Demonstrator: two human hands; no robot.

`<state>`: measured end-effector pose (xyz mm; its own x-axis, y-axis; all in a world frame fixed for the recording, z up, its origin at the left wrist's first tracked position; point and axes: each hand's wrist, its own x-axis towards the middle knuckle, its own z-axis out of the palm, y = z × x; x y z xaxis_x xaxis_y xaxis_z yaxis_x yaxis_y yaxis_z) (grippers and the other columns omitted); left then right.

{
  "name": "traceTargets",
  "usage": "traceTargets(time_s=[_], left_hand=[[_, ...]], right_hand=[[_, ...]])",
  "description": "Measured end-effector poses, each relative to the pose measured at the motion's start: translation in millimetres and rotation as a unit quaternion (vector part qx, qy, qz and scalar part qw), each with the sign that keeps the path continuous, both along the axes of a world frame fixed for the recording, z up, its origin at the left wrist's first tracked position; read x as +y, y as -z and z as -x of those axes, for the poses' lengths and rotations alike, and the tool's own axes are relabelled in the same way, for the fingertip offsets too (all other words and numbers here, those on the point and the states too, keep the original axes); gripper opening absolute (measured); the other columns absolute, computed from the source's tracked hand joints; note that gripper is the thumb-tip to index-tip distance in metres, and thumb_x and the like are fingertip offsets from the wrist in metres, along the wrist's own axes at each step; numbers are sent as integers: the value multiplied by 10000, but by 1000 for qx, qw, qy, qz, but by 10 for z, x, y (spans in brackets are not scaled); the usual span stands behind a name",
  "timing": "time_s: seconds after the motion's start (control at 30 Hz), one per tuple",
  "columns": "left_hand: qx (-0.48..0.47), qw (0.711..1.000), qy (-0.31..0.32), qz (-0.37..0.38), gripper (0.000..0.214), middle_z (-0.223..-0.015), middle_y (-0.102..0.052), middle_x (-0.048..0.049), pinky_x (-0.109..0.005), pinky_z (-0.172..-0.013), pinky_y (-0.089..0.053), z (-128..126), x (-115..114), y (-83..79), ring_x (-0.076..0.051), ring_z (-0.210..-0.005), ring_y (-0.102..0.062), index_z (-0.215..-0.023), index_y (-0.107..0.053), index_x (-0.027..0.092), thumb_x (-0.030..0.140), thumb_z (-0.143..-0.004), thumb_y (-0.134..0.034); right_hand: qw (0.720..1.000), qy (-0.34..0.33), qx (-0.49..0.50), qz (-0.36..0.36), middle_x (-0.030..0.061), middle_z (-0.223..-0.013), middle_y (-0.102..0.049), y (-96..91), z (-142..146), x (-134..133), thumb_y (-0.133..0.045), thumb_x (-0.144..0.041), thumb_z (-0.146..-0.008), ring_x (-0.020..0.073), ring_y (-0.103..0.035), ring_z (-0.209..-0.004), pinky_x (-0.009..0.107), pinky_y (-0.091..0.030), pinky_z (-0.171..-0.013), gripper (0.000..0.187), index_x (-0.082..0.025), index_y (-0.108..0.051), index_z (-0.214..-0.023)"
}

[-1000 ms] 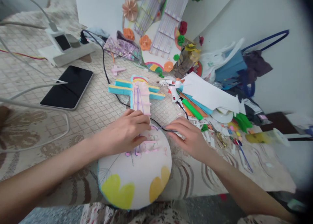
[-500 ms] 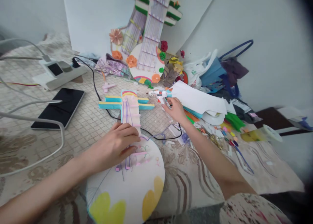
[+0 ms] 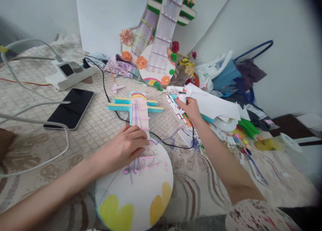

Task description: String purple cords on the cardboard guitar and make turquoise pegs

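Observation:
A handmade toy guitar (image 3: 156, 177) lies flat on the table, its white round body painted with yellow petals and its neck carrying pink strips and purple yarn. My left hand (image 3: 125, 148) rests where neck meets body, fingers bent together on the yarn (image 3: 161, 140), whose loose end trails out to the right. The fingertips partly hide the grip. Farther right, my right hand (image 3: 192, 110) is closed around the handle of a white glue gun (image 3: 182, 97), lifted a little off the table. Its black cord (image 3: 173, 146) loops down and runs behind the guitar neck.
Two larger craft guitars (image 3: 161, 36) lean at the back. A phone (image 3: 71, 108) and a power strip (image 3: 72, 80) with cables lie left. White paper sheets (image 3: 213, 103), patterned sticks (image 3: 174, 106), bags (image 3: 223, 73) and loose scraps crowd the right.
My right hand has taken hold of the glue gun and raised it, uncovering the patterned sticks. My left hand stays on the guitar. The whole view has shifted slightly.

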<state>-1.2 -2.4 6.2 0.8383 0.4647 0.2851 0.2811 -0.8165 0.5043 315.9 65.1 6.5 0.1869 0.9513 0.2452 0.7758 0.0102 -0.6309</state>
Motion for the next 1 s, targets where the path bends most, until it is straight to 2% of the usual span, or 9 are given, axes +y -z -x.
traceTargets(time_s=[0.07, 0.13, 0.23, 0.37, 0.47, 0.57, 0.63, 0.73, 1.0], left_hand=[[6, 1000, 3, 1, 177, -1011, -635, -36, -372, -848, -380, 3, 2, 3, -206, -973, -534, -982, -640, 205, 171, -916, -480], [17, 1000, 5, 3, 198, -1029, -631, -40, -371, -858, -379, 1, 7, 10, -207, -991, -531, -991, -639, 206, 170, -927, -455], [4, 1000, 6, 1, 144, -1012, -629, -36, -364, -863, -373, -3, 12, 24, -204, -984, -535, -959, -644, 203, 174, -895, -517], [18, 1000, 7, 1, 156, -1025, -621, -27, -363, -864, -367, 1, 5, 15, -195, -983, -526, -968, -637, 199, 144, -893, -511], [15, 1000, 7, -9, 171, -1031, -621, -27, -366, -865, -371, 7, -3, 2, -194, -970, -525, -981, -638, 199, 145, -898, -499], [17, 1000, 9, -13, 189, -1025, -622, -30, -368, -885, -372, 8, -9, -3, -198, -981, -522, -1007, -637, 197, 149, -909, -482], [19, 1000, 7, -11, 202, -1018, -620, -27, -364, -898, -367, 8, -14, -7, -197, -996, -517, -1019, -632, 197, 143, -917, -466], [16, 1000, 4, -11, 207, -1008, -618, -18, -357, -903, -361, 11, -20, -15, -193, -1000, -514, -1005, -632, 200, 132, -918, -457], [1, 1000, 3, -20, 176, -991, -627, -25, -361, -873, -364, 10, -9, 38, -200, -970, -526, -975, -635, 200, 133, -892, -494]], right_hand=[[996, -30, 90, 6, 5, -561, -581, -170, -19, -215, -620, -476, -762, 130, -515, -522, 237, -342, -488, 333, -149, -584, -706], [992, -57, 112, 26, 16, -542, -596, -350, -38, -475, -649, -465, -756, 144, -538, -514, 253, -378, -496, 324, -159, -598, -663], [987, -117, 98, 48, 3, -534, -589, -598, -31, -911, -614, -452, -813, 151, -536, -512, 287, -430, -535, 289, -184, -632, -706], [977, -205, -19, 55, 16, -676, -615, -801, 116, -1425, -646, -437, -799, 188, -571, -617, 308, -449, -553, 207, -232, -629, -827], [944, -308, -49, 105, 9, -703, -564, -817, 290, -1676, -605, -387, -842, 149, -523, -591, 276, -412, -528, 165, -223, -586, -845], [919, -365, -60, 132, 29, -757, -549, -749, 433, -1834, -518, -370, -906, 149, -525, -660, 267, -403, -564, 184, -206, -595, -939], [909, -377, -61, 167, 44, -805, -558, -696, 498, -1908, -463, -348, -940, 148, -536, -704, 261, -410, -592, 206, -197, -596, -987], [895, -382, -92, 212, 48, -855, -562, -639, 563, -1984, -490, -278, -929, 146, -551, -756, 250, -421, -629, 148, -194, -587, -1004], [876, -375, -155, 261, 52, -898, -547, -574, 668, -1997, -519, -178, -880, 167, -551, -826, 247, -427, -655, 80, -190, -575, -937]])
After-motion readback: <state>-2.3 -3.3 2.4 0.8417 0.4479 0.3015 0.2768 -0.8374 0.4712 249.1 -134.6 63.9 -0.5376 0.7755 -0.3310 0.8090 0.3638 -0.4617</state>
